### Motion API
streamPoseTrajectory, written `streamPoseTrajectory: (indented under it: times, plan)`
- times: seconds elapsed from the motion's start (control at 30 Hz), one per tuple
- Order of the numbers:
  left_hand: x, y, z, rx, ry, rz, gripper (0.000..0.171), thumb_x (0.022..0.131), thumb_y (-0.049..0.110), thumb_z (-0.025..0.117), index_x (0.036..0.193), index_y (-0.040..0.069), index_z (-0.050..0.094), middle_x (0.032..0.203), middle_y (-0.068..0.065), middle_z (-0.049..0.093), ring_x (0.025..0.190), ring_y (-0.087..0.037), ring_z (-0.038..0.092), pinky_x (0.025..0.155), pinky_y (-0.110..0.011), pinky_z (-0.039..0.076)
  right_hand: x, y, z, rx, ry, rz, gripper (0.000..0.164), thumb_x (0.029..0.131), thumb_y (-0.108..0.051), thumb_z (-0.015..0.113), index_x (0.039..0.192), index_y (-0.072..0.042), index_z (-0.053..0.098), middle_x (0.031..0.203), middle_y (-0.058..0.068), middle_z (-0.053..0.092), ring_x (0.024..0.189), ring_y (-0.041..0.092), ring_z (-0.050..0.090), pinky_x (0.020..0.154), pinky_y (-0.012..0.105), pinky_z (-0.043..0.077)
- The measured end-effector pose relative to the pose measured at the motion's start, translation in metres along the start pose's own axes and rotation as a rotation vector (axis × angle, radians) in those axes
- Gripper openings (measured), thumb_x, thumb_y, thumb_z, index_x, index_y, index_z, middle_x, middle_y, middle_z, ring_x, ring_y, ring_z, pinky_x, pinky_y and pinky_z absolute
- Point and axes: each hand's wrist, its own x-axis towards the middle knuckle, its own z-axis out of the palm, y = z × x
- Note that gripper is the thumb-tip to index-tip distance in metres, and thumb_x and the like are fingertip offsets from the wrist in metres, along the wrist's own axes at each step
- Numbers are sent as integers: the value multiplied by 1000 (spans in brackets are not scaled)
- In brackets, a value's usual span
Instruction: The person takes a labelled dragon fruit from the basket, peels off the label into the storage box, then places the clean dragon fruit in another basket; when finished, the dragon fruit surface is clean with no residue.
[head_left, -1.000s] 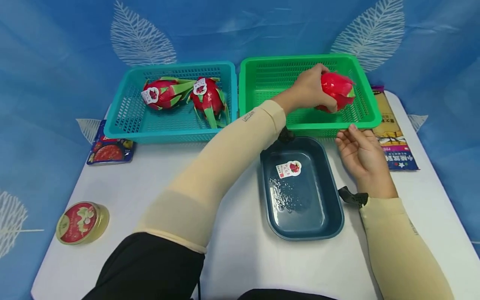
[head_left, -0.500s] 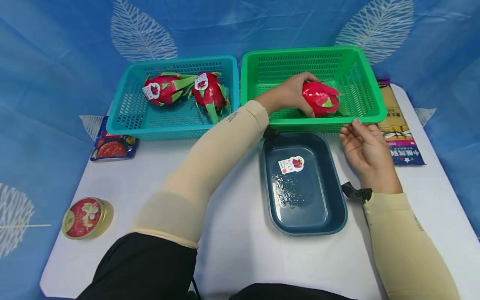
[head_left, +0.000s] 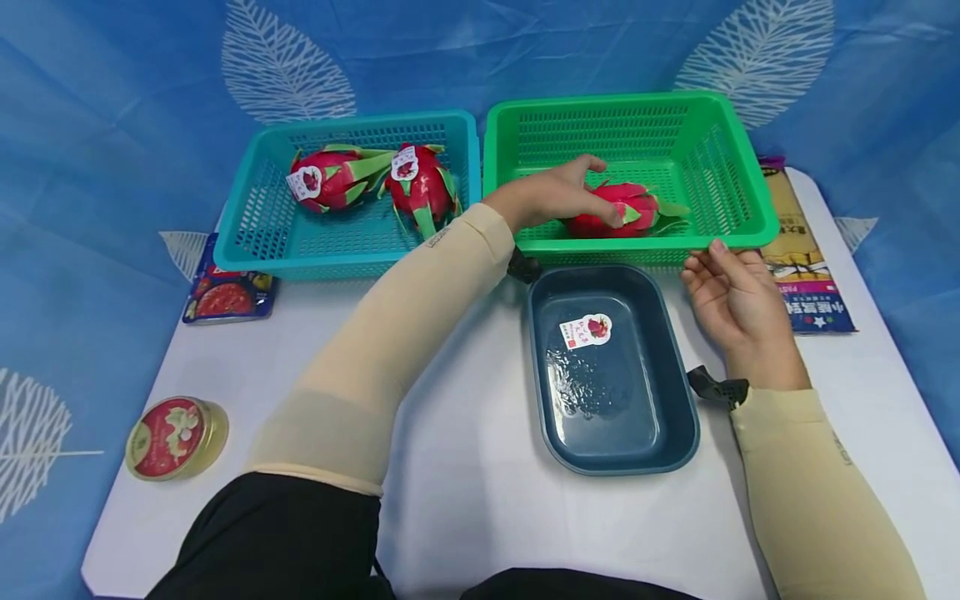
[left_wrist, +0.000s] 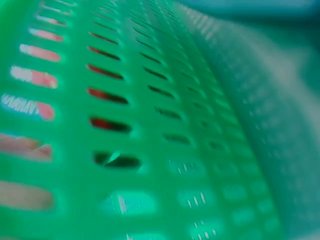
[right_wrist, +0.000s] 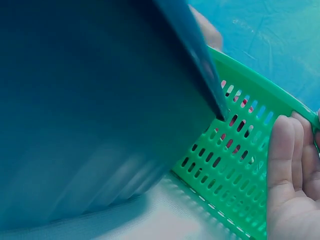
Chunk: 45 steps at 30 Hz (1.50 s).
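Note:
In the head view my left hand (head_left: 558,193) reaches into the green basket (head_left: 705,243), thumb and fingers spread apart. Its thumb overlaps the near side of a red dragon fruit (head_left: 630,198) that lies on the basket floor with its green tip pointing right. Through the slots of the basket wall (left_wrist: 70,125), the left wrist view shows bits of red and of a hand. My right hand (head_left: 742,304), palm up, pinches the basket's near right rim, thumb on top. The right wrist view has its fingers (right_wrist: 282,150) against the outer wall.
A turquoise basket (head_left: 345,265) holding two dragon fruits (head_left: 420,185) stands at left. In front of the green basket sits a dark blue tray (head_left: 600,454) with a sticker (head_left: 587,331) in it. A round tin (head_left: 176,437) and packets (head_left: 228,296) lie around.
My left hand has brought the dragon fruit leftward and down onto the green basket's floor, then loosened and spread its fingers. My right hand keeps its hold on the rim.

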Motion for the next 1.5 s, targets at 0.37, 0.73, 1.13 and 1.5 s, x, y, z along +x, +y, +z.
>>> streamPoseTrajectory:
  times: [0.37, 0.73, 1.13, 1.5]
  plan:
    - [8, 9, 12, 49, 103, -171, 107, 89, 57, 77, 168, 29, 11, 167, 14, 19, 146, -7, 26, 109, -27, 41, -1, 1, -2, 13, -2, -6, 28, 103, 9, 59, 129, 8, 48, 102, 25, 63, 89, 33, 67, 79, 39, 62]
    - [7, 8, 14, 37, 203, -197, 115, 84, 67, 77, 168, 26, 10, 165, 12, 23, 144, -8, 30, 107, -26, 43, 0, 0, 1, 11, -7, 0, 26, 103, 9, 59, 127, 7, 50, 102, 25, 64, 89, 33, 67, 78, 39, 62]
    - [2, 10, 31, 138, 325, -75, 108, 87, 61, 80, 165, 19, 18, 148, 4, 45, 130, -10, 47, 98, -23, 49, -2, 1, -1, -2, -20, -8, 32, 103, 8, 59, 133, 9, 51, 104, 26, 64, 90, 32, 68, 78, 39, 63]
    - [-25, 14, 40, 168, 486, 82, 93, 90, 57, 79, 161, 19, 31, 154, 8, 42, 137, -7, 40, 102, -21, 44, 0, 0, -3, -3, -51, 1, 26, 104, 7, 58, 128, 9, 51, 102, 25, 63, 89, 32, 68, 78, 39, 62]
